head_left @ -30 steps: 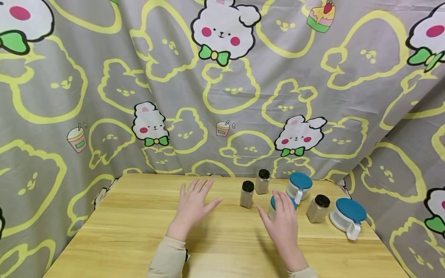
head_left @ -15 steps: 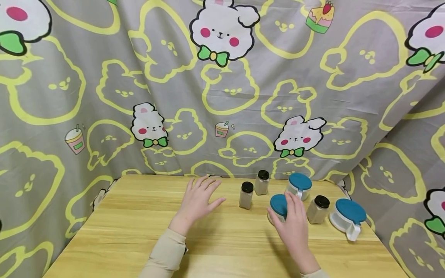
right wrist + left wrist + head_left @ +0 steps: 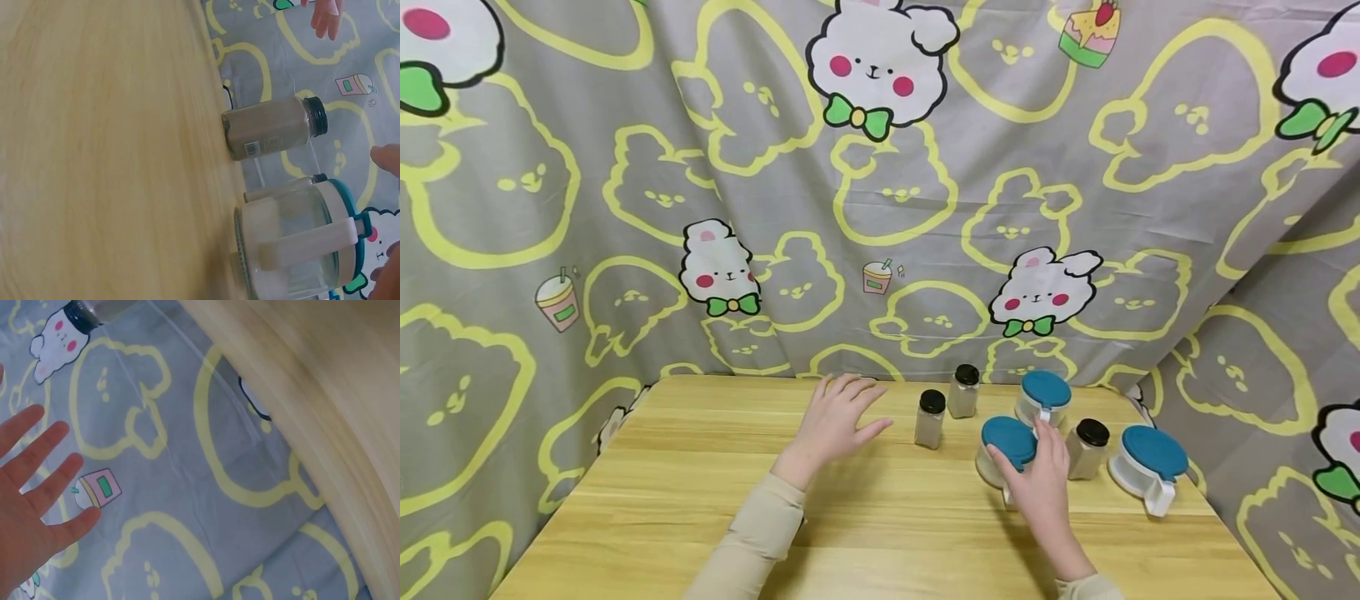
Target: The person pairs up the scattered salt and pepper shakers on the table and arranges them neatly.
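Note:
My left hand [image 3: 833, 425] hovers over the left-middle of the table, fingers spread and holding nothing. It also shows in the left wrist view, where the fingers [image 3: 44, 450] are extended. My right hand [image 3: 1041, 483] is at the right side of the front blue-lidded seasoning jar [image 3: 1004, 446], a see-through pot with a white handle [image 3: 312, 244]. Its thumb [image 3: 386, 157] and fingertips appear above the lid in the right wrist view, apart from it. Left of that jar stands a black-capped spice bottle [image 3: 929, 421], also visible in the right wrist view.
Behind is another black-capped bottle [image 3: 964, 392] and a second blue-lidded jar [image 3: 1045, 393]. Farther right stand a third black-capped bottle [image 3: 1087, 450] and a third blue-lidded jar [image 3: 1153, 462]. A patterned curtain [image 3: 880, 208] hangs behind the wooden table [image 3: 700, 467].
My right hand has shifted right, from in front of the front blue-lidded jar to its right side, uncovering the lid. My left hand has drifted slightly right. The jars and bottles stay put.

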`<move>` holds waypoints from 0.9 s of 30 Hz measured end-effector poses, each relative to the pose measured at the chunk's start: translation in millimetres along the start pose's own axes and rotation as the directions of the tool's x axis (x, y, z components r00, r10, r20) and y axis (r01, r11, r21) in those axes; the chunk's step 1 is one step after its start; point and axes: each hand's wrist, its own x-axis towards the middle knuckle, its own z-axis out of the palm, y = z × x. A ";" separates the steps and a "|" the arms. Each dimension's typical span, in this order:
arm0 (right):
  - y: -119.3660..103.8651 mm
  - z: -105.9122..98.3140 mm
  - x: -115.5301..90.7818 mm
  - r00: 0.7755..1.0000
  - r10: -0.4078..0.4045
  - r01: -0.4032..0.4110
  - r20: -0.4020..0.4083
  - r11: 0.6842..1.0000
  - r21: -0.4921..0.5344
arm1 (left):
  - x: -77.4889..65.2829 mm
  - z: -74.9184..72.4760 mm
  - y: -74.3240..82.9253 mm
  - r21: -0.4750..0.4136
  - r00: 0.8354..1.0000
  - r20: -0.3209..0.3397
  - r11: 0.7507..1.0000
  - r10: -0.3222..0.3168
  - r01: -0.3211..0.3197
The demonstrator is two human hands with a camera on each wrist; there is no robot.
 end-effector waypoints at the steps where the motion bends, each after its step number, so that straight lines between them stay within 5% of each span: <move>1: 0.3 0.1 0.3 0.999 0.029 -0.029 0.016 1.000 0.009 | 1.1 0.0 -0.4 -0.006 1.000 -0.001 1.000 0.004 -0.004; 9: 2.9 3.1 2.4 0.975 0.200 -0.209 0.100 0.974 0.088 | 8.3 5.3 -0.2 0.010 0.999 0.000 0.999 0.037 -0.037; 27: 3.1 26.2 -4.9 0.959 0.281 -0.281 0.026 0.943 0.176 | 32.0 26.5 7.0 -0.081 0.984 0.159 0.992 -0.085 0.098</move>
